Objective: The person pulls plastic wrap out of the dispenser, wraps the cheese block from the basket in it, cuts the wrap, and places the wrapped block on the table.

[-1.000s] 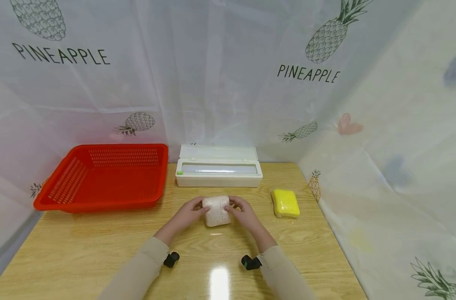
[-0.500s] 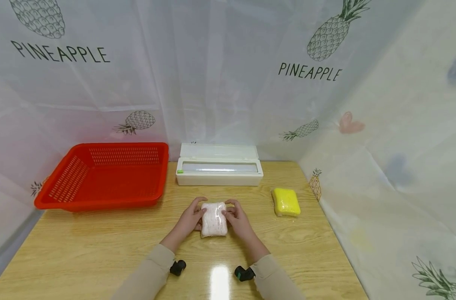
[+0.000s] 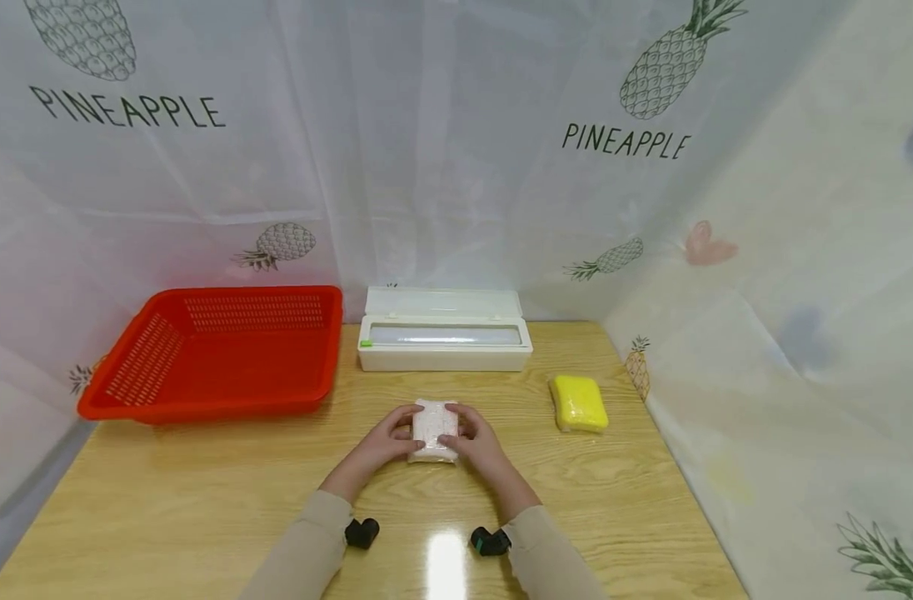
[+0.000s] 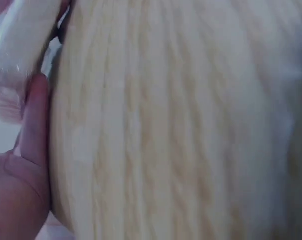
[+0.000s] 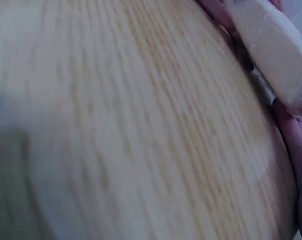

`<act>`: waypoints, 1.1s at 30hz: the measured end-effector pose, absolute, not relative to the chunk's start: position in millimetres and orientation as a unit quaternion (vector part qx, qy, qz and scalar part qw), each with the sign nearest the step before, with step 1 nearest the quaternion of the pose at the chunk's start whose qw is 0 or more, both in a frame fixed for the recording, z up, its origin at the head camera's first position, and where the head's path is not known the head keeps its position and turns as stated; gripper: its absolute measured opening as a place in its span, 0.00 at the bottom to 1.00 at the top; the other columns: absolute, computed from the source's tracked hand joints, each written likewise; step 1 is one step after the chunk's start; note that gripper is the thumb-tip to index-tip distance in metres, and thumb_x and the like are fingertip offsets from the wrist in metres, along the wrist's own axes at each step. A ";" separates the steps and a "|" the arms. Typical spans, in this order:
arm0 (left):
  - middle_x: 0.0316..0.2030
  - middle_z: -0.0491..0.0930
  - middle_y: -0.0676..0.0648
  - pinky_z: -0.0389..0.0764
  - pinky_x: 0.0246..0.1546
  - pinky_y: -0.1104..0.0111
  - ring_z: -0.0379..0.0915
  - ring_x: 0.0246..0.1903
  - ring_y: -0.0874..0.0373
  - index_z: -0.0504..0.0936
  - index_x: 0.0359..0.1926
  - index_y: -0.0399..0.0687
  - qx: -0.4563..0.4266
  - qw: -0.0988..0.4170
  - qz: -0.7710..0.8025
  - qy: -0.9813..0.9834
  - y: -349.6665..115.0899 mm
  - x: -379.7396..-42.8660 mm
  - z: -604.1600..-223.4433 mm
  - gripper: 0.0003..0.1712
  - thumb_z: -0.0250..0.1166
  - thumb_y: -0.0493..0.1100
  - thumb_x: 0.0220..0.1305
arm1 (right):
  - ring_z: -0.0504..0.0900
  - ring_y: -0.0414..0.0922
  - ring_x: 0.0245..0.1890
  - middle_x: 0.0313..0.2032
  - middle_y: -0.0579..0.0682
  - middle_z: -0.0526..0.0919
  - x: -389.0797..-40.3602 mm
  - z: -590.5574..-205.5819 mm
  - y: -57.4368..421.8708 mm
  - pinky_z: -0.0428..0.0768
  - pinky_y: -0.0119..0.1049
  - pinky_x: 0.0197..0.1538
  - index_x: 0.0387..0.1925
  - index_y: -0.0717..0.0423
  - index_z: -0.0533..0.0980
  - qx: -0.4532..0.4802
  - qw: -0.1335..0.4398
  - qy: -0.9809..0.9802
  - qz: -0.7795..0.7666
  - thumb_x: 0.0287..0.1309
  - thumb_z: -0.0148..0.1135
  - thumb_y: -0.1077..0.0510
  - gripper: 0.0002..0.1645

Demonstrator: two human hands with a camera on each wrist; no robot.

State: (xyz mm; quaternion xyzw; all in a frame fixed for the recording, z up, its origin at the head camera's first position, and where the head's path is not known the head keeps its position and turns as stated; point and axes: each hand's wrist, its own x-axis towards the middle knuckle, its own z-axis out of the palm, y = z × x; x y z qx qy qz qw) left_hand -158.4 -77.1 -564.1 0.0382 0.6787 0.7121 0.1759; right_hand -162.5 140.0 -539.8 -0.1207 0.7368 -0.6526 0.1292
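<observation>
A pale pinkish-white block in clear plastic film (image 3: 432,427) is held between both hands over the middle of the table in the head view. My left hand (image 3: 381,440) grips its left side, thumb on the near face and fingers at the far edge. On the opposite side my right hand (image 3: 485,442) grips it the same way. The left wrist view shows the film-covered side of the block (image 4: 16,45) against the left hand's fingers. In the right wrist view, shiny film covers the block (image 5: 275,52) close over the tabletop. Some fingers are hidden behind it.
A white cling film dispenser (image 3: 445,360) with its lid up stands at the back of the wooden table (image 3: 202,500). Left of it sits a red plastic basket (image 3: 209,413). A yellow film-wrapped block (image 3: 580,403) lies to the right. A pineapple-print curtain (image 3: 441,167) hangs behind.
Both hands have turned and shifted the wrapped block, first toward the body, then slightly away again. The thumbs now lie lower on its near face. The yellow block, basket and dispenser stay put.
</observation>
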 end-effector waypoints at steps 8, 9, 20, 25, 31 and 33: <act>0.66 0.57 0.35 0.81 0.39 0.63 0.73 0.49 0.49 0.63 0.70 0.48 0.061 0.203 0.709 0.672 -82.8 -155.9 -565.5 0.46 0.74 0.31 0.52 | 0.74 0.52 0.52 0.72 0.59 0.52 -171.5 -572.8 147.3 0.77 0.33 0.48 0.69 0.53 0.66 -0.172 0.128 0.765 -0.608 0.43 0.79 0.64 0.50; 0.66 0.57 0.35 0.81 0.39 0.64 0.73 0.49 0.49 0.63 0.70 0.47 0.064 0.201 0.708 0.674 -82.9 -156.4 -565.9 0.46 0.74 0.31 0.51 | 0.74 0.52 0.52 0.72 0.58 0.52 -172.2 -574.2 147.7 0.77 0.34 0.48 0.69 0.52 0.66 -0.178 0.127 0.765 -0.605 0.42 0.80 0.63 0.51; 0.67 0.57 0.34 0.81 0.38 0.63 0.74 0.50 0.49 0.62 0.70 0.48 0.080 0.199 0.698 0.683 -83.6 -165.4 -569.5 0.46 0.74 0.29 0.52 | 0.72 0.51 0.52 0.74 0.57 0.49 -178.6 -579.0 148.0 0.79 0.34 0.45 0.71 0.48 0.63 -0.191 0.128 0.775 -0.588 0.40 0.81 0.62 0.56; 0.66 0.58 0.35 0.81 0.41 0.63 0.73 0.49 0.49 0.62 0.70 0.49 0.083 0.196 0.693 0.689 -84.8 -164.0 -568.3 0.49 0.74 0.28 0.50 | 0.70 0.51 0.54 0.72 0.57 0.53 -179.2 -576.7 146.3 0.77 0.34 0.49 0.70 0.50 0.64 -0.192 0.120 0.787 -0.575 0.41 0.81 0.61 0.54; 0.69 0.55 0.34 0.80 0.44 0.63 0.70 0.55 0.46 0.58 0.73 0.50 0.105 0.217 0.684 0.689 -85.1 -163.4 -564.3 0.53 0.73 0.25 0.49 | 0.71 0.53 0.55 0.73 0.60 0.49 -177.2 -570.4 151.7 0.79 0.32 0.46 0.72 0.54 0.61 -0.193 0.138 0.781 -0.577 0.41 0.79 0.67 0.56; 0.69 0.54 0.33 0.80 0.44 0.63 0.69 0.56 0.45 0.57 0.73 0.49 0.109 0.218 0.681 0.691 -86.1 -162.4 -565.5 0.53 0.73 0.24 0.49 | 0.71 0.53 0.55 0.73 0.59 0.48 -175.9 -568.1 153.8 0.79 0.32 0.46 0.72 0.54 0.60 -0.201 0.151 0.779 -0.575 0.40 0.79 0.68 0.58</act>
